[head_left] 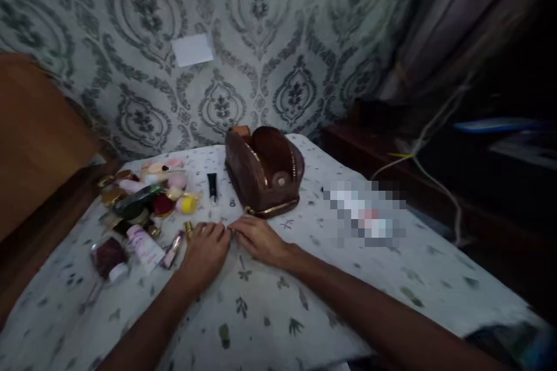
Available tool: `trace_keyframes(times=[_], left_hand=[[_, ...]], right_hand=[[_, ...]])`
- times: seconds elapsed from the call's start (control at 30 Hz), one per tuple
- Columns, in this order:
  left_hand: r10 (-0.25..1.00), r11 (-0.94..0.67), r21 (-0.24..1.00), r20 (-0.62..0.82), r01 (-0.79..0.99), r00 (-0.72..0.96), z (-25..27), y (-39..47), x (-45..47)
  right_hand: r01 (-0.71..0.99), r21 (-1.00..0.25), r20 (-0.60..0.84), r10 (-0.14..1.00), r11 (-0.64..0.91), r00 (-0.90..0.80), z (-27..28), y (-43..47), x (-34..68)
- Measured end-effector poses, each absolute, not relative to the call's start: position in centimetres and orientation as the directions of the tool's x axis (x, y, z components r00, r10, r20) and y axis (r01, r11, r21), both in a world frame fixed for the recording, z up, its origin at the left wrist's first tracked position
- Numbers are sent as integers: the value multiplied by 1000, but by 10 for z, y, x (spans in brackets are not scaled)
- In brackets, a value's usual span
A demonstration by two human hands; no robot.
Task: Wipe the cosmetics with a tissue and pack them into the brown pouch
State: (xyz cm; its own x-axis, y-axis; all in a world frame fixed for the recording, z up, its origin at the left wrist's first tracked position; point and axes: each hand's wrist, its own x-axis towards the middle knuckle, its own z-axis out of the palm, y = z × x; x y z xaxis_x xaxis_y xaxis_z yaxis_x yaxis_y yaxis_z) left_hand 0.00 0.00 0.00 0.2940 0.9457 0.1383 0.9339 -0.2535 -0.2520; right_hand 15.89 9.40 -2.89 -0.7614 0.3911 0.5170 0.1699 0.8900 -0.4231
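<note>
The left hand (206, 252) and right hand (259, 239) meet low over the cloth-covered surface (270, 301), fingertips close together; each grip looks narrow, with fingers drawn in, but whether anything is pinched there I cannot tell. Just beyond the right grip stands the brown bag (243, 171), its top gaping between two zipper edges, an orange-brown item (241, 132) showing at its far left rim. Beyond the left grip lies a black tube (212, 185) with its clear end toward the hands. Just beside the left grip's fingers is a small gold-coloured piece (188, 229), with a pink slim container (173, 249) to its left, then a white-and-pink tube (145, 248) and a dark red bottle (108, 258) with a white cap. Farther left and beyond, cosmetics lie heaped, among them a yellow-lidded pot (188, 204). Well right of the right grip, a pixelated patch (369, 211) hides detail.
</note>
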Motion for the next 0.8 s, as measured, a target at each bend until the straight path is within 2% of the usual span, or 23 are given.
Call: trace_keyframes(times=[0.13,0.3,0.37,0.5,0.63,0.7,0.8], left_hand=[[981,-76,-183,163,980,106,10,0,-16],[975,28,7,219,1000,-29,21,1,-33],[959,123,-11,258,992,-116,28,1,-46],[886,390,-153,330,908,-325,40,-6,-83],[839,511,-210,331,833,-432,38,-14,-110],[825,539,-192,314,820,-469,32,-13,-115],[812,541,-79,307,837,-496,25,-7,-116]], right_hand=[[134,-444,534,382,886,-755,-28,93,160],[100,-456,549,368,884,-751,-26,94,158],[100,-457,551,370,884,-748,-26,94,158],[111,-484,532,393,868,-750,-25,93,158],[108,-496,528,397,862,-751,-23,92,158],[108,-488,533,393,866,-749,-24,93,158],[106,-483,540,391,869,-745,-24,93,157]])
